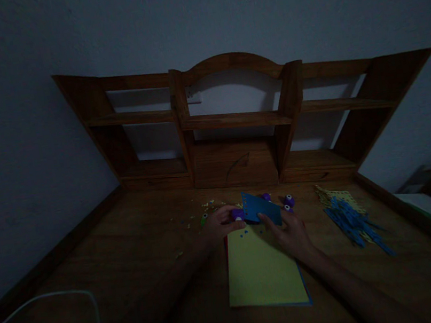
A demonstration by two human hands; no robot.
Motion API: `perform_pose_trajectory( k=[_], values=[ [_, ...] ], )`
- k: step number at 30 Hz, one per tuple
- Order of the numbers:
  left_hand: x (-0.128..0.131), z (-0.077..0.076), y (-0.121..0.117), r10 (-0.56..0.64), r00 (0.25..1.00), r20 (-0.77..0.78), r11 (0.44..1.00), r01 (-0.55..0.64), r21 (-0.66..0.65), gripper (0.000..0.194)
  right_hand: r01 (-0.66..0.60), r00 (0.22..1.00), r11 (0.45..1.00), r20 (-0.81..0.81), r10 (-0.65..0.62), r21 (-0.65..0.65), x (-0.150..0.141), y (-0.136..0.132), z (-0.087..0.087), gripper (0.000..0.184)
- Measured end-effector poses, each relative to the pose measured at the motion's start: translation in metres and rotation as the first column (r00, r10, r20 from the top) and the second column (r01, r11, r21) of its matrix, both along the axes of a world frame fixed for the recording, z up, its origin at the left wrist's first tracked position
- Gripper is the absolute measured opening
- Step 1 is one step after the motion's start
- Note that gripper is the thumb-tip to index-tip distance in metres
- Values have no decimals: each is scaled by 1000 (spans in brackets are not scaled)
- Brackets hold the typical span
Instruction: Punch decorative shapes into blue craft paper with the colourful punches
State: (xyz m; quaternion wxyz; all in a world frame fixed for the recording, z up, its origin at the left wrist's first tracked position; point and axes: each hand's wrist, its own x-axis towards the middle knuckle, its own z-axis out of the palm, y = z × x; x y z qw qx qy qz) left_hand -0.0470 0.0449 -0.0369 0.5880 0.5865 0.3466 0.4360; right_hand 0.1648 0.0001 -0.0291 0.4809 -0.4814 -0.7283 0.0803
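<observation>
My left hand (220,224) is closed around a small purple paper punch (237,214) at the far end of a yellow sheet. My right hand (291,232) pinches a blue piece of paper (261,207) and holds it into the punch. The yellow sheet (261,268) lies flat on the wooden desk (133,260) under both hands, on top of other coloured sheets whose edges show. A few blue punched bits lie on the yellow sheet near my left hand.
Other purple punches (288,201) sit just beyond my right hand. Small paper bits (208,206) are scattered to the left. A pile of blue and yellow paper strips (347,214) lies at the right. A wooden shelf unit (234,121) stands at the back. A white cable (59,309) loops at the near left.
</observation>
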Motion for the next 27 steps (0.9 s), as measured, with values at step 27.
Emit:
perform_pose_trajectory(
  k=[27],
  values=[
    [-2,-9,1,-16,997,-69,1000,16,-5,57,-68,998,997,10,68,-32,-4,-2,3,26]
  ],
)
